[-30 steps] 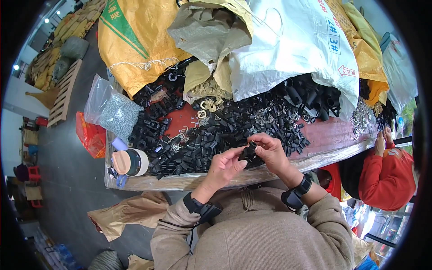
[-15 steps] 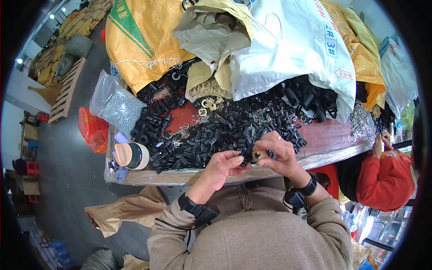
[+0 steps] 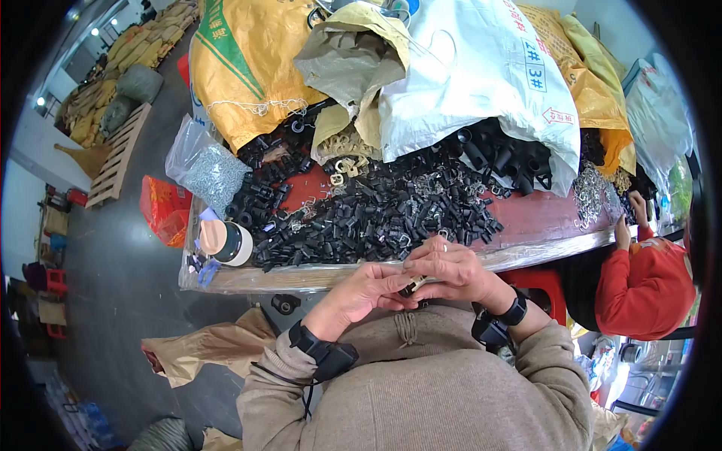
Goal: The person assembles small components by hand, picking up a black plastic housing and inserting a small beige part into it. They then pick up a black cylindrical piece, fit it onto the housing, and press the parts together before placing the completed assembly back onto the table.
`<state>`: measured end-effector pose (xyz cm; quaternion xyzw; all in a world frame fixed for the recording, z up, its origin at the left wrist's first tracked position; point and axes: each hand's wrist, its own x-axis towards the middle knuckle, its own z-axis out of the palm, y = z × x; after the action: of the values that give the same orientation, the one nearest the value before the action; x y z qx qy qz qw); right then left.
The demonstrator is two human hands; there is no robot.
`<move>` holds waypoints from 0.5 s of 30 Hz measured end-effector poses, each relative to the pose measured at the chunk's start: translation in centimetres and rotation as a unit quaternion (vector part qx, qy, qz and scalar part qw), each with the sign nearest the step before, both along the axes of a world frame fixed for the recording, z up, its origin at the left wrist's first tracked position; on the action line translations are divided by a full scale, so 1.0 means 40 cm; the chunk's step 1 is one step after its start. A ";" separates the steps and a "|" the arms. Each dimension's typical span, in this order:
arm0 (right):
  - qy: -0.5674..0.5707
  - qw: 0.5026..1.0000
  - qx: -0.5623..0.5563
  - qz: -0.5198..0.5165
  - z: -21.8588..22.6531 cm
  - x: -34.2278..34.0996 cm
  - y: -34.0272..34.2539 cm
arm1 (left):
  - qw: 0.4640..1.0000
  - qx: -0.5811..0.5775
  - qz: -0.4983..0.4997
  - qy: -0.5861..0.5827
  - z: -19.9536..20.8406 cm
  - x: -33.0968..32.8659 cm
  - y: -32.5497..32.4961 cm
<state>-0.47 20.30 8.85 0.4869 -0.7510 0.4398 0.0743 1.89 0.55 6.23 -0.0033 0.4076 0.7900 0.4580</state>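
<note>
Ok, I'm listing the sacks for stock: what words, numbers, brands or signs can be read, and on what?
I won't copy print, only place it.
Large white woven-plastic sack: red characters, boxed blue numbers, red arrow sign; mostly readable.
Large yellow woven-plastic sack, left: characters on green, partly readable.
Yellow woven-plastic sack, right: print too blurred.

Small part (image 3: 413, 286) was mostly hidden by the fingers of the left hand (image 3: 365, 293) and right hand (image 3: 453, 272); full shape could not be read. Black tubes (image 3: 475, 154) ran partly out of sight under the white sack (image 3: 474, 75), itself cut off by the upper edge. Metal clips (image 3: 590, 197) at right: too small to tell apart. Sweater (image 3: 444, 391) was cropped below.
</note>
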 end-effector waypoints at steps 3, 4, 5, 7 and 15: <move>0.005 1.000 0.003 -0.006 -0.008 0.030 -0.001 | 1.000 -0.014 -0.001 0.008 0.002 0.019 0.000; 0.008 1.000 0.005 -0.008 -0.010 0.039 -0.003 | 1.000 -0.013 -0.004 0.012 -0.001 0.025 -0.001; 0.014 1.000 0.006 -0.013 -0.013 0.047 -0.007 | 1.000 -0.003 0.003 0.012 -0.007 0.029 -0.003; 0.025 0.999 0.011 -0.022 -0.013 0.068 -0.016 | 1.000 0.019 0.016 0.014 -0.017 0.042 -0.007; 0.024 0.959 0.063 -0.276 -0.047 0.081 0.017 | 0.994 0.066 0.086 0.010 -0.062 0.067 -0.053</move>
<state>2.78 20.99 6.98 0.2746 -0.8805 0.3418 0.1803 4.58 -1.57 3.76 0.0002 0.3573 0.8516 0.3835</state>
